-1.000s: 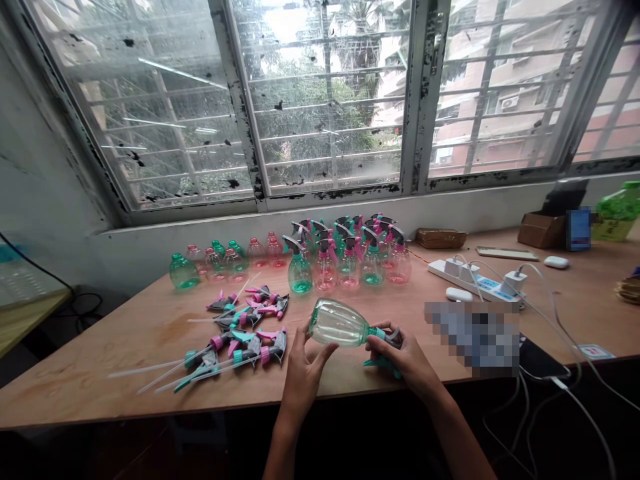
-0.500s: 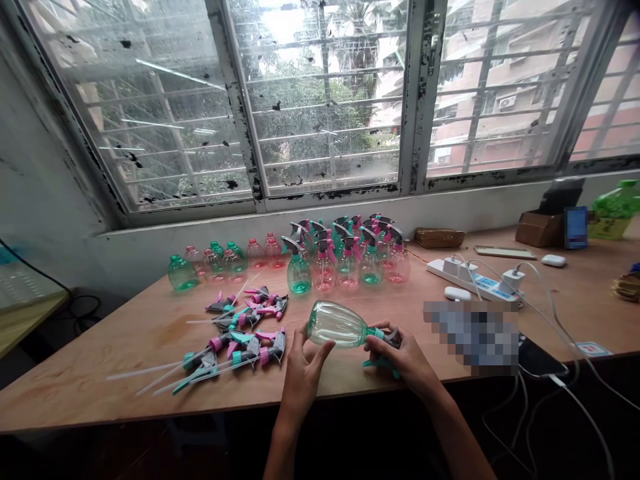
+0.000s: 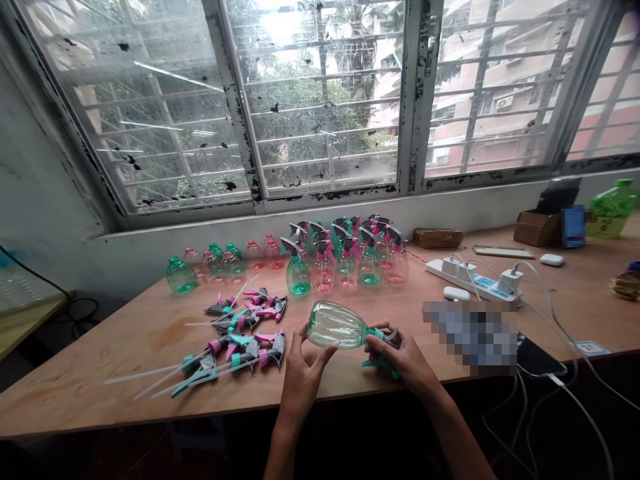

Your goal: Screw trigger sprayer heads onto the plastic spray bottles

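Observation:
A clear green spray bottle (image 3: 336,325) lies on its side in the air above the table's front edge, its base to the left. My left hand (image 3: 306,367) holds the bottle's base end, thumb in front and fingers behind. On the neck side, my right hand (image 3: 403,357) is closed around the teal collar and grey trigger sprayer (image 3: 384,339), and the teal trigger points down. Left of my hands lie several loose trigger sprayers (image 3: 245,347) in pink, teal and grey, with their thin tubes. Behind them stand several open green and pink bottles (image 3: 183,275).
Several bottles with sprayers fitted (image 3: 347,263) stand at the back middle. To the right are a white power strip (image 3: 475,279) with cables, a black phone (image 3: 540,357), white earbud cases (image 3: 457,293) and a brown box (image 3: 537,230). The window wall (image 3: 350,208) bounds the table's back.
Both hands keep hold of the bottle and sprayer in almost the same place. My left thumb shifts slightly on the bottle. The whole view moves very slightly.

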Demonstrator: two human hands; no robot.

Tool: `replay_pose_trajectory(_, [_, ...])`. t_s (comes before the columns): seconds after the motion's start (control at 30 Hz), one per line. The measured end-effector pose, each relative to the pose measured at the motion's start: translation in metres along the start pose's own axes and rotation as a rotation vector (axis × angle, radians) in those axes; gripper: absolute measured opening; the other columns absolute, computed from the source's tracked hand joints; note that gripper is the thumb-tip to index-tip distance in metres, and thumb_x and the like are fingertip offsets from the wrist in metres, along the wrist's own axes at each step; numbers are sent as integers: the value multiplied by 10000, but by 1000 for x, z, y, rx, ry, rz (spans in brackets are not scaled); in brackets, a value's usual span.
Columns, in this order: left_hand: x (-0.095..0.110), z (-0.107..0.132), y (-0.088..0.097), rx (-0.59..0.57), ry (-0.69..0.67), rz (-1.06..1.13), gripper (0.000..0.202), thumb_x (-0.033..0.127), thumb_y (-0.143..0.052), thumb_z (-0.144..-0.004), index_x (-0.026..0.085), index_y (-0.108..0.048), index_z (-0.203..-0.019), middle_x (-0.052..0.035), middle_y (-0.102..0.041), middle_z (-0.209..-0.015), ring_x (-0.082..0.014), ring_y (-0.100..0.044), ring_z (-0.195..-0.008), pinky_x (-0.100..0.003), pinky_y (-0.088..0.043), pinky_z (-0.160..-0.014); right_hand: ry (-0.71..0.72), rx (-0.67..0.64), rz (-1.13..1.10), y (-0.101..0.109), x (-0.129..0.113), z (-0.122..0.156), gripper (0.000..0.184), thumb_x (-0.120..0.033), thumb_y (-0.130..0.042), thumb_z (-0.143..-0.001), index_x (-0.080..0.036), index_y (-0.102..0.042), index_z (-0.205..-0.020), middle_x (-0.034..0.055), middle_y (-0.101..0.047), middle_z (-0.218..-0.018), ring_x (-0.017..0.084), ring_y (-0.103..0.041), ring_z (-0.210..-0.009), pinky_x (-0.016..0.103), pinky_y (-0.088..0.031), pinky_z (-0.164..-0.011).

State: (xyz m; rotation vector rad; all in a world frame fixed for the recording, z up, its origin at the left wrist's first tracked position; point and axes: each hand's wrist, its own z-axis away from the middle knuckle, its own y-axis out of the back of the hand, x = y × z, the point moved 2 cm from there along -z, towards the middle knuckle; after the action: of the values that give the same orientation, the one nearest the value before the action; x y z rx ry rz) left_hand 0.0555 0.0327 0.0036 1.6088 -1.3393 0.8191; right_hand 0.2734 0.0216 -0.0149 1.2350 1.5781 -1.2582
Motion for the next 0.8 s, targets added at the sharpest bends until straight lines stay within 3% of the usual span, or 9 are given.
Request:
replay_pose_trajectory(0.3, [-12,-1,2,37,-101,-103,554,400,-762,-869,317,-542,-1371,-72,-567,-1426,-301,-551,-1330,-487,-412,-1146,33,22,-16,2,1,-1,395,-498,-829,-826,-179,-656,-983,51,-764,-749,184,-682,-645,302,-564,-635])
replay_pose_trajectory(0.63, [-8,-1,2,61,-97,-112,596,449,-772,-856,261,-538,-1371,-109,-606,-1390,-315,-536,-1349,-527,-349,-1181,-13,12,18,-2,-2,-1,455,-514,-891,-734,-179,-664,-941,15,-733,-703,173,-676,-620,291,-577,-603])
replay_pose_trajectory(0.8, [-10,-3,4,76,-163,-165,545,413,-791,-845,294,-594,-1340,-91,-567,-1456,-319,-461,-1420,-533,-316,-1205,22,27,10,-1,-3,0,430,-523,-855,-779,-183,-661,-955,24,-743,-720,172,-676,-625,284,-568,-603])
